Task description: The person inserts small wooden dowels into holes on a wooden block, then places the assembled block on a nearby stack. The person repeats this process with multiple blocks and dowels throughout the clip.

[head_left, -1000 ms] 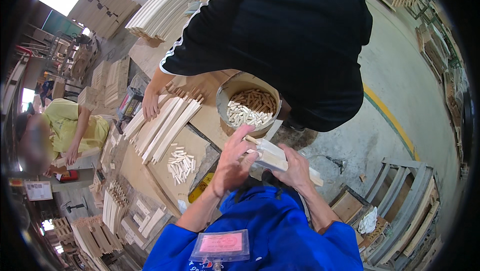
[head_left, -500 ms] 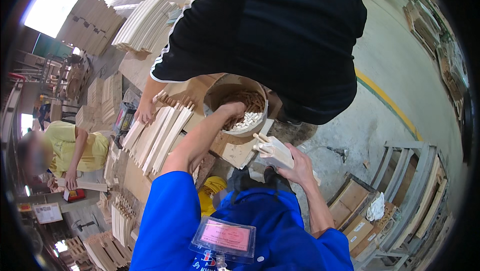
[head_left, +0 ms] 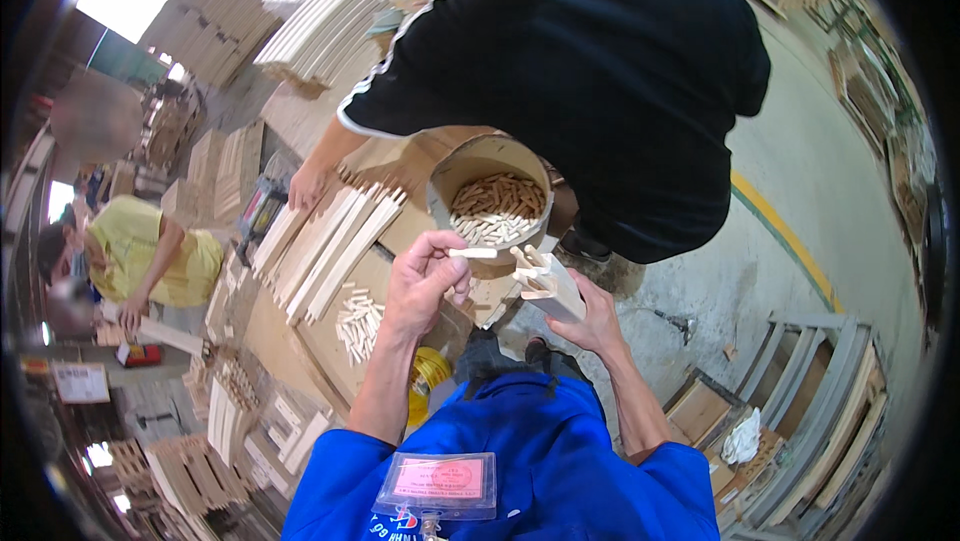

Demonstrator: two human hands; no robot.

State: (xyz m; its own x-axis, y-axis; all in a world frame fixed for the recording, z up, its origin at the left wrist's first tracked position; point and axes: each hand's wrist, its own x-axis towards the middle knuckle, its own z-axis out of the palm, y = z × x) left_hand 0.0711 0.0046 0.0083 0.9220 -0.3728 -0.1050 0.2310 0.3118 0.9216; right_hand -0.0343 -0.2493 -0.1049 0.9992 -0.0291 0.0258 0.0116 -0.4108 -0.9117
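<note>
My left hand (head_left: 425,283) pinches a short pale wooden dowel (head_left: 474,253) between thumb and fingers, its free end pointing right. Just across from it, my right hand (head_left: 592,316) grips a few pale wooden bars (head_left: 553,289) held together, with dowels (head_left: 528,263) sticking out of their ends. The held dowel is close to those ends but apart from them. Beyond my hands stands a round bucket (head_left: 438,191), partly filled with loose dowels (head_left: 497,203), brown ones at the back and paler ones in front.
Wooden bars (head_left: 340,251) with dowelled ends lie on the workbench (head_left: 268,336) to the left, near a heap of loose dowels (head_left: 360,325). A co-worker in a black shirt (head_left: 580,81) leans in, one hand (head_left: 308,185) by the bars. A grey rack (head_left: 800,391) stands right.
My left hand has come out of the bucket toward me and now holds a dowel. The heap of dowels on the bench, hidden before by my arm, shows now.
</note>
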